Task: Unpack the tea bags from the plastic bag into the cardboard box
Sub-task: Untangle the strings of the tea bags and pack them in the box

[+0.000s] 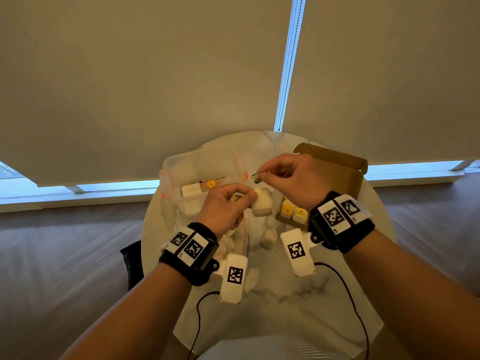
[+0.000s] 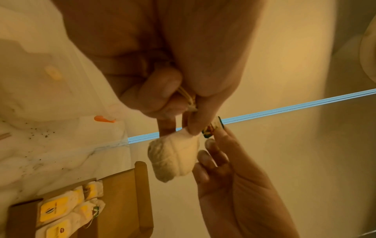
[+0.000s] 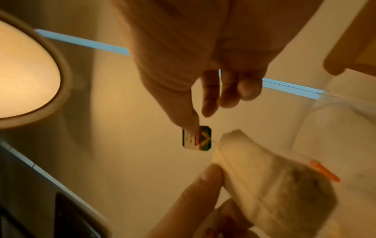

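From the head view, both hands are raised over the middle of the round marble bench [image 1: 272, 289]: the left hand [image 1: 223, 206] has its fingers curled, pinching a pale tea bag [image 1: 262, 205], while the right hand [image 1: 291, 178] pinches the small green paper tag [image 1: 257, 177] between thumb and forefinger. The clear plastic bag [image 1: 187, 172] lies towards the far left edge, the open cardboard box [image 1: 335, 165] near the far right edge with yellow-labelled tea bags [image 1: 293, 211] inside; loose tea bags [image 1: 268, 239] lie just beside the wrists. The left wrist view shows the thumb and finger gripping the tea bag's [image 2: 173, 159] top, the tag [image 2: 209, 130] behind. The right wrist view shows the tag [image 3: 197, 138] hanging from the thumb, a thin string joining it to the tea bag [image 3: 270, 178].
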Motion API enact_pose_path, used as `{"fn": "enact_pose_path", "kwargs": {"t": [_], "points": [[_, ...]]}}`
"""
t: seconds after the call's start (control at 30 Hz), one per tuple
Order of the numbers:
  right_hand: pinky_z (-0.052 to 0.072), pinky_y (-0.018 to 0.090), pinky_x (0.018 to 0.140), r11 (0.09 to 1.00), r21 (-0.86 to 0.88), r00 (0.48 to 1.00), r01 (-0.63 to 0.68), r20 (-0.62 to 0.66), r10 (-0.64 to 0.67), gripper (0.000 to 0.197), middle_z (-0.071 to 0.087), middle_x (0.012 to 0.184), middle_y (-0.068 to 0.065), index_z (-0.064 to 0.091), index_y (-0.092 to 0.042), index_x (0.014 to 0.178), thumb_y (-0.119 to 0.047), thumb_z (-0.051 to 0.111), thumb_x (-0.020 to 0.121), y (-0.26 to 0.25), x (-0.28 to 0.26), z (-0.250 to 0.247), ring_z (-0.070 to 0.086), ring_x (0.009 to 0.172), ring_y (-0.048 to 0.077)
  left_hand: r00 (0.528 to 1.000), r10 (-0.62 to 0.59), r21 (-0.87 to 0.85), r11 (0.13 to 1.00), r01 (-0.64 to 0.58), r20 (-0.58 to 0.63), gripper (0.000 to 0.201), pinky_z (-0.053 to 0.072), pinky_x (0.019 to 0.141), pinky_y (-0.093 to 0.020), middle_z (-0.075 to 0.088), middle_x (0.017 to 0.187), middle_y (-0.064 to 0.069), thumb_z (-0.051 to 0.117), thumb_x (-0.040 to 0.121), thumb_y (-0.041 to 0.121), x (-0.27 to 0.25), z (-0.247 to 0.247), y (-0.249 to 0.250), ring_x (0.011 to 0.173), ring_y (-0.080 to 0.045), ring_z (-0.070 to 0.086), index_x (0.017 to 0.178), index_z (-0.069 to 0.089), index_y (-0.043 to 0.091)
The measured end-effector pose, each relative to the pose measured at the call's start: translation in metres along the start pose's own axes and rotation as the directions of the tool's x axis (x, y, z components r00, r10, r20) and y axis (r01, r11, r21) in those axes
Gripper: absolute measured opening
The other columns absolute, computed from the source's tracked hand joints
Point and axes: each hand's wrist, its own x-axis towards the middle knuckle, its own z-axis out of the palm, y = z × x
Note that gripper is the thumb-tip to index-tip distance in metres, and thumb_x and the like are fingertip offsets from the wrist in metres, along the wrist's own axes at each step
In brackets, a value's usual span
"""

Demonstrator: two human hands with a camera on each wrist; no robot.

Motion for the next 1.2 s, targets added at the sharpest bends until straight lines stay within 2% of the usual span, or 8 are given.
{"fn": "enact_pose_path", "kwargs": {"t": [0.27, 0.43, 0.6, 0.77, 0.87, 0.93, 1.03, 1.2], "points": [[0.049, 0.018, 0.053, 0.999, 0.037, 0.992, -0.012, 0.127, 0.007, 0.008, 0.070, 0.069, 0.005, 0.074, -0.003, 0.091, -0.006, 0.067, 0.087, -0.011, -0.024, -0.008, 0.062, 0.054, 0.006, 0.999, -0.025, -0.082, 0.996, 0.022, -0.042, 0.009, 0.027, 0.037, -0.018, 0.062, 0.067, -0.011, 0.067, 0.091, 0.014, 0.003, 0.001, 0.002, 0.037, -0.014, 0.038, 0.085, 0.070, 0.008], [0.050, 0.014, 0.059, 0.994, -0.036, 0.989, -0.106, 0.096, 0.110, 0.034, 0.070, 0.073, 0.004, 0.064, -0.009, 0.116, -0.009, 0.072, 0.083, 0.002, -0.021, -0.005, 0.063, 0.058, 0.004, 1.000, -0.019, -0.125, 0.992, 0.020, 0.005, 0.008, 0.027, 0.037, -0.018, 0.064, 0.068, -0.008, 0.064, 0.092, 0.014, 0.003, 0.003, 0.005, 0.037, -0.015, 0.035, 0.090, 0.069, 0.008], [0.044, 0.008, 0.054, 0.989, -0.011, 0.986, -0.145, 0.081, 0.146, 0.011, 0.068, 0.071, 0.001, 0.072, -0.002, 0.093, -0.007, 0.072, 0.083, 0.003, -0.015, 0.000, 0.059, 0.055, -0.003, 1.000, 0.008, -0.086, 0.996, -0.007, 0.013, 0.009, 0.027, 0.037, -0.018, 0.059, 0.064, -0.004, 0.068, 0.090, 0.013, 0.005, 0.002, 0.006, 0.037, -0.013, 0.035, 0.088, 0.070, 0.005], [0.049, 0.019, 0.052, 0.983, 0.032, 0.978, -0.179, 0.113, 0.174, 0.011, 0.069, 0.069, 0.010, 0.070, -0.003, 0.093, -0.010, 0.071, 0.084, 0.015, -0.013, 0.009, 0.060, 0.053, 0.009, 0.999, -0.014, -0.020, 1.000, 0.013, -0.039, 0.008, 0.026, 0.038, -0.019, 0.055, 0.067, -0.003, 0.077, 0.082, 0.014, 0.012, -0.001, -0.001, 0.039, -0.014, 0.032, 0.082, 0.071, 0.010], [0.049, 0.028, 0.050, 0.936, 0.102, 0.941, -0.336, 0.078, 0.329, 0.013, 0.070, 0.071, 0.012, 0.069, -0.001, 0.097, -0.012, 0.064, 0.091, 0.050, -0.013, 0.012, 0.060, 0.052, 0.015, 0.997, -0.023, -0.018, 1.000, 0.021, -0.078, 0.011, 0.026, 0.038, -0.018, 0.057, 0.069, -0.003, 0.077, 0.081, 0.012, 0.016, -0.004, -0.007, 0.037, -0.011, 0.032, 0.075, 0.070, 0.017], [0.054, 0.029, 0.056, 0.882, -0.088, 0.882, -0.464, 0.045, 0.469, 0.015, 0.070, 0.073, 0.009, 0.070, -0.001, 0.097, -0.013, 0.062, 0.092, 0.090, -0.015, 0.017, 0.062, 0.056, 0.014, 0.995, -0.017, 0.010, 1.000, 0.018, -0.094, 0.014, 0.028, 0.038, -0.017, 0.059, 0.071, -0.002, 0.078, 0.080, 0.012, 0.017, -0.007, -0.011, 0.037, -0.009, 0.034, 0.072, 0.069, 0.019], [0.056, 0.035, 0.075, 0.729, -0.515, 0.825, -0.450, 0.071, 0.560, 0.017, 0.073, 0.090, 0.012, 0.074, -0.006, 0.095, -0.016, 0.062, 0.089, 0.150, -0.025, 0.031, 0.067, 0.082, 0.026, 0.995, 0.010, 0.060, 0.998, -0.004, -0.104, 0.013, 0.031, 0.038, -0.017, 0.062, 0.072, 0.002, 0.079, 0.079, 0.013, 0.017, -0.009, -0.015, 0.039, -0.007, 0.038, 0.072, 0.070, 0.019], [0.051, 0.033, 0.077, 0.604, -0.638, 0.741, -0.477, 0.077, 0.666, 0.023, 0.069, 0.102, 0.015, 0.070, -0.005, 0.099, -0.024, 0.064, 0.087, 0.191, -0.033, 0.056, 0.063, 0.093, 0.031, 0.993, 0.055, 0.187, 0.982, -0.034, -0.108, 0.014, 0.033, 0.044, -0.010, 0.060, 0.062, 0.015, 0.079, 0.080, 0.015, 0.022, -0.014, -0.023, 0.041, 0.003, 0.046, 0.072, 0.069, 0.021]]}}
